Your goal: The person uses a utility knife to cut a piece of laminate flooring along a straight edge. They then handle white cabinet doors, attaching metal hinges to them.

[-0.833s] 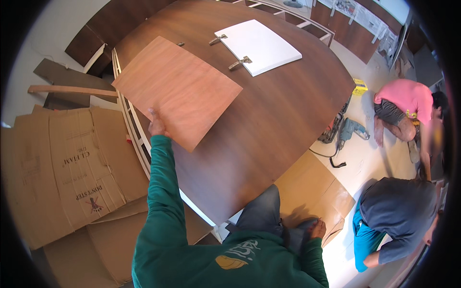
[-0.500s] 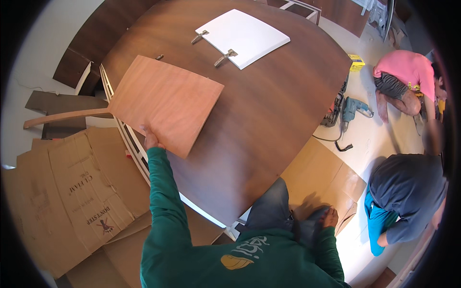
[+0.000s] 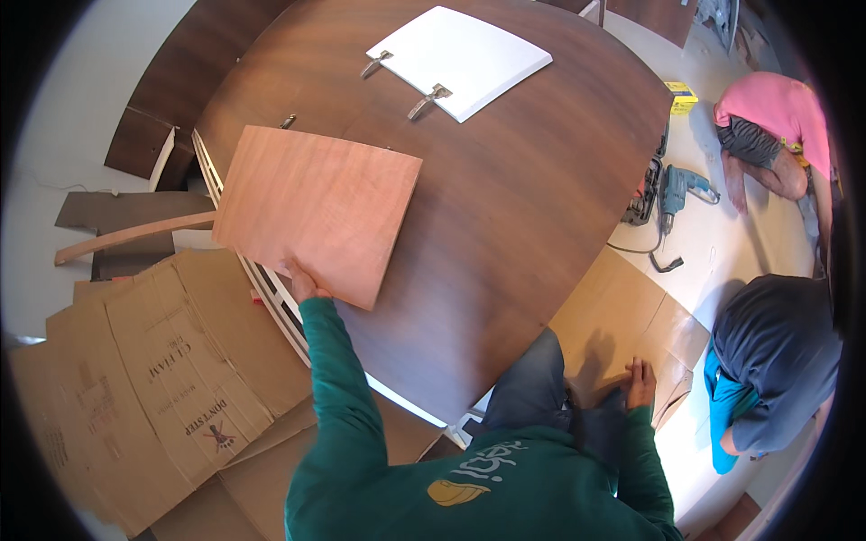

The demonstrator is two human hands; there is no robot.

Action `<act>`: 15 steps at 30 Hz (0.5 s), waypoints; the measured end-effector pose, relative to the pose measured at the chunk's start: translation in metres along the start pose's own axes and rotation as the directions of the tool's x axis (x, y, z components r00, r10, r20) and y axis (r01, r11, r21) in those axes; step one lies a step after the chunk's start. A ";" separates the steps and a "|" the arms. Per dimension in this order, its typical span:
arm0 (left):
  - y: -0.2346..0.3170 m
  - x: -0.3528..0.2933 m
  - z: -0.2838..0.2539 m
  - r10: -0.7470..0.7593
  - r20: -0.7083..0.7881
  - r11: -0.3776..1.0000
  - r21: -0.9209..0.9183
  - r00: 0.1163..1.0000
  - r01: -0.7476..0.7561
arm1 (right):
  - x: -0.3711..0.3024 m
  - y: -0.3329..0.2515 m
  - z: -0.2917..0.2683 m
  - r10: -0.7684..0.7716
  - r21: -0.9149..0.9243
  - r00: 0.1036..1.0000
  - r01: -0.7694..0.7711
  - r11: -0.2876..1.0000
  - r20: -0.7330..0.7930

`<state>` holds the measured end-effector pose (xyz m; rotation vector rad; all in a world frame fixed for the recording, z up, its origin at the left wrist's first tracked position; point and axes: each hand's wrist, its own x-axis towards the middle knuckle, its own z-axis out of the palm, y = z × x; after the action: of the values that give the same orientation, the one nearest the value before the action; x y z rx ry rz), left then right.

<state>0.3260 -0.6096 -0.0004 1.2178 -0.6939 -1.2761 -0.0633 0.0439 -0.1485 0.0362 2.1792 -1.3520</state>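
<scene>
A person's left hand pinches the near edge of a light reddish wooden panel, held flat over the near-left part of a large dark brown worktop; the right hand rests spread on floor cardboard, right of the worktop, gripping nothing; the panel looks stiff, thin and fairly light, best gripped along an edge; since the earlier frame it sits slightly lower and further from the white hinged door at the worktop's far side.

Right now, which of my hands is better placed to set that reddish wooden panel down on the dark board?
Left, probably. The left hand already grips the reddish wooden panel over the dark board; the right hand rests on cardboard, away from it.
</scene>
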 end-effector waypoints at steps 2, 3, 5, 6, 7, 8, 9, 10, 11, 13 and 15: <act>0.003 -0.012 -0.008 0.060 -0.004 0.998 -0.011 0.998 -0.060 | 0.016 -0.060 0.038 -0.068 0.190 0.990 0.044 0.981 0.121; 0.003 -0.020 -0.014 0.093 -0.008 0.995 -0.023 0.996 -0.093 | 0.025 -0.099 0.058 -0.151 0.214 0.977 0.117 0.970 0.149; 0.017 -0.055 -0.006 0.039 0.108 0.995 -0.100 0.993 -0.028 | 0.036 -0.190 0.096 -0.310 0.298 0.930 0.245 0.923 0.196; 0.029 -0.078 -0.004 0.017 0.162 0.991 -0.132 0.987 0.004 | 0.043 -0.233 0.112 -0.357 0.369 0.891 0.243 0.897 0.280; 0.042 -0.097 -0.005 0.038 0.181 0.989 -0.146 0.983 -0.011 | 0.048 -0.272 0.132 -0.321 0.420 0.853 0.135 0.897 0.412; 0.050 -0.117 -0.007 0.047 0.200 0.987 -0.160 0.979 -0.015 | 0.051 -0.304 0.151 -0.283 0.444 0.797 0.022 0.896 0.533; 0.056 -0.135 -0.011 0.058 0.218 0.985 -0.172 0.974 -0.020 | 0.054 -0.328 0.172 -0.258 0.444 0.671 -0.119 0.888 0.695; 0.063 -0.152 -0.024 0.064 0.216 0.984 -0.177 0.974 -0.025 | 0.051 -0.347 0.196 -0.244 0.413 0.501 -0.260 0.873 0.830; 0.067 -0.166 -0.036 0.069 0.218 0.982 -0.187 0.974 -0.028 | 0.036 -0.364 0.219 -0.220 0.358 0.398 -0.314 0.880 0.891; 0.075 -0.196 -0.047 0.070 0.181 0.987 -0.158 0.981 -0.041 | 0.003 -0.384 0.256 -0.209 0.275 0.203 -0.394 0.877 0.957; 0.083 -0.232 -0.052 0.060 0.095 0.996 -0.077 0.994 -0.053 | -0.018 -0.381 0.274 -0.273 0.269 0.059 -0.461 0.846 0.960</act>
<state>0.3488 -0.3865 0.1143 1.0739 -0.7392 -1.3090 -0.0425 -0.3653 0.0809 -0.4379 0.4758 -1.1893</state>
